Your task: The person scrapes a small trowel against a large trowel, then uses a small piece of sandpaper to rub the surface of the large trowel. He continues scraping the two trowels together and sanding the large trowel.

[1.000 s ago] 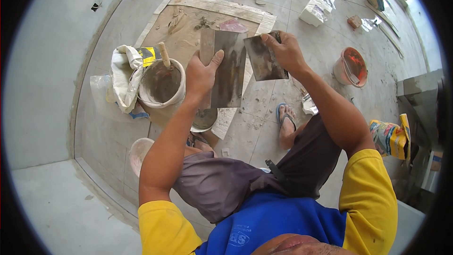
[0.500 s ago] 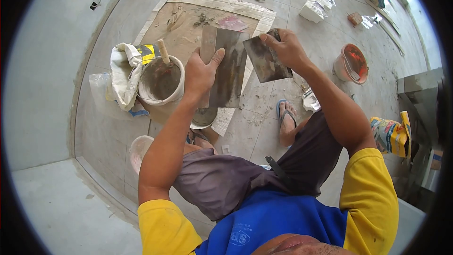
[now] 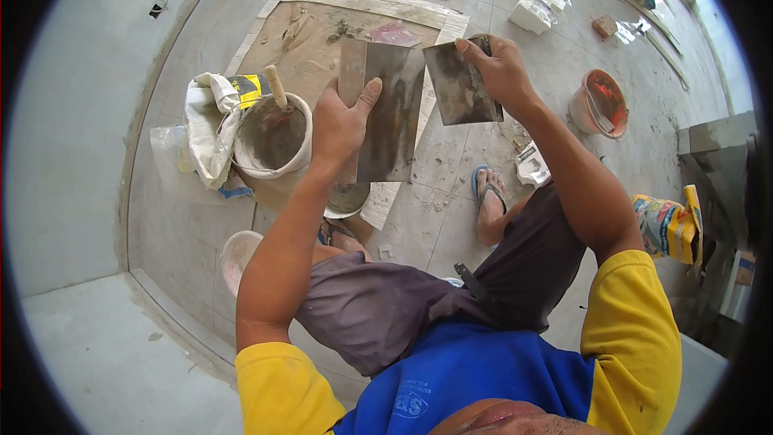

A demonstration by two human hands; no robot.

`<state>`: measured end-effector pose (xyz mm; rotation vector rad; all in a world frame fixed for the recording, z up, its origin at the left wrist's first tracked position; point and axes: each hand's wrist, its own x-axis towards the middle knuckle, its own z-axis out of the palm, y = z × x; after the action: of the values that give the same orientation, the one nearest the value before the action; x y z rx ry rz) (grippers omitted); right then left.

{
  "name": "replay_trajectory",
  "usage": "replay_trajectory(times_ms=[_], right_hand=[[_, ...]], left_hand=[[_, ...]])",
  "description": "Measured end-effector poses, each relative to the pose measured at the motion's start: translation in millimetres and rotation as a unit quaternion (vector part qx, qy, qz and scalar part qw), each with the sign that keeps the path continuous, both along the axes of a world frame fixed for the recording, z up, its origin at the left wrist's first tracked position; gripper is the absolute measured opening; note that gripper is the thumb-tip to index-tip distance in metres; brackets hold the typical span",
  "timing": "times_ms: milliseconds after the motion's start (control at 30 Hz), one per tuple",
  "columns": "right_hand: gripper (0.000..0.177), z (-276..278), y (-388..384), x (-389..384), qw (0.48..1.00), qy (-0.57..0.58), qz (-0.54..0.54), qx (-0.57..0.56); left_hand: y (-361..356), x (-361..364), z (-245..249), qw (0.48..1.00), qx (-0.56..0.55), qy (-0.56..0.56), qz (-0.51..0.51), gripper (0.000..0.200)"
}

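My left hand grips a long steel trowel by the lighter strip along its left side, thumb over the edge. Grey smears and rusty stains mark its face. My right hand is closed on the top right of a smaller rectangular steel scraper, with the thumb on its front. Dark residue coats part of this blade. The two tools are side by side in the air, their near edges close together at the top. The fingers behind both tools are hidden.
Left of my left arm stands a bucket of grey mix with a wooden handle sticking up. Beside it slumps a white sack. A framed board lies ahead. An orange-stained bucket and a yellow bag are at the right.
My right hand has moved slightly up and right with the scraper, which has turned a little more upright. My left hand and the trowel are nearly still.
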<state>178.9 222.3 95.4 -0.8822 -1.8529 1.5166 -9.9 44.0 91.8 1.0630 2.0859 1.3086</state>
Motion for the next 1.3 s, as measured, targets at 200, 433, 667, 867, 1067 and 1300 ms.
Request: replay_trajectory(times_ms=[200,433,667,867,1067,1300], right_hand=[[0.031,4,-3,0,0.999,-0.024,0.005,0.039],[0.03,-2,-5,-1,0.994,-0.083,0.036,0.061],[0.032,-2,-4,0,0.999,-0.026,0.022,0.03],[0.034,1,-3,0,1.0,-0.015,0.007,0.022],[0.032,1,-9,0,0.99,-0.085,0.041,0.107],[0.032,5,-12,-1,0.998,-0.019,0.034,0.05]], left_hand=[[-1,-2,-1,1.0,-0.011,-0.004,0.005,0.059],[-1,-5,-4,1.0,-0.011,0.016,0.004,0.06],[-4,-4,-1,1.0,0.002,-0.006,0.003,0.059],[-4,-4,-1,1.0,0.02,-0.011,0.005,0.059],[-4,-8,-3,1.0,0.018,-0.01,0.002,0.057],[-5,-5,2,1.0,0.011,-0.011,0.003,0.055]])
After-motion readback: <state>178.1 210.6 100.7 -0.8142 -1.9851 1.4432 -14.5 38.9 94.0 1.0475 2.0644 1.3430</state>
